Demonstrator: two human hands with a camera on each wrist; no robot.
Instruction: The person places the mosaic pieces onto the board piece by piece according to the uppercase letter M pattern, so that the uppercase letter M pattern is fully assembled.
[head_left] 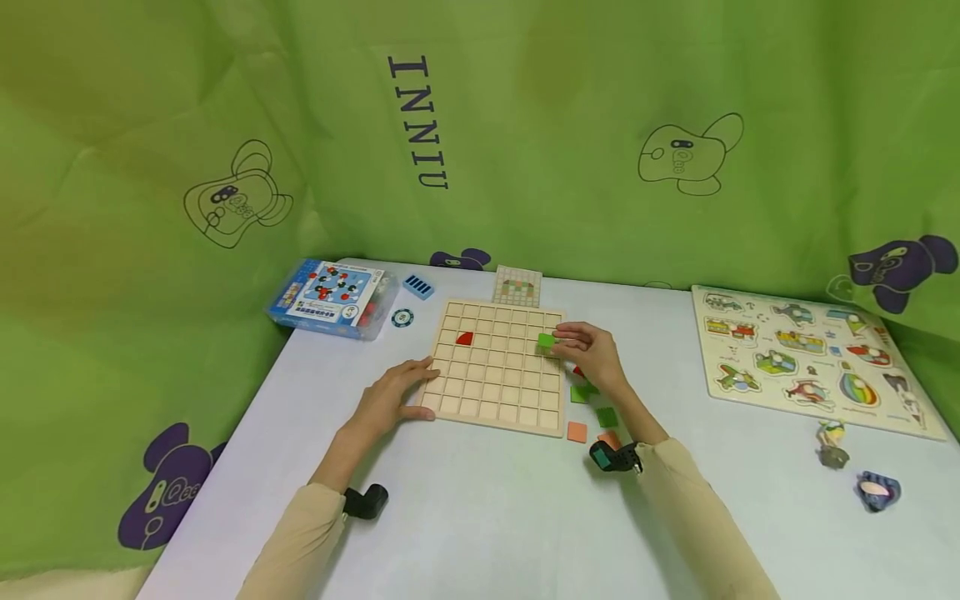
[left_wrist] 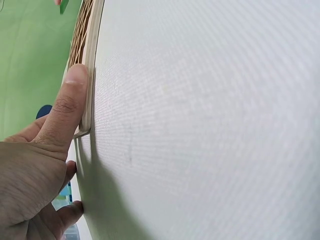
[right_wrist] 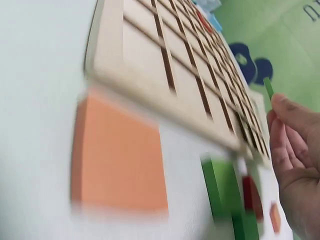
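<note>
Head view: the right hand (head_left: 596, 354) pinches a green tile (head_left: 546, 340) over the grid board (head_left: 495, 392). The left hand (head_left: 390, 398), fingers straight, presses the board's edge, apparently steadying it.

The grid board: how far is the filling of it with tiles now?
Done: one red tile sits in the board. In hand: the right hand pinches a green tile over the right edge; the left hand steadies the board. Left: nearly all cells, and loose tiles beside it.
</note>
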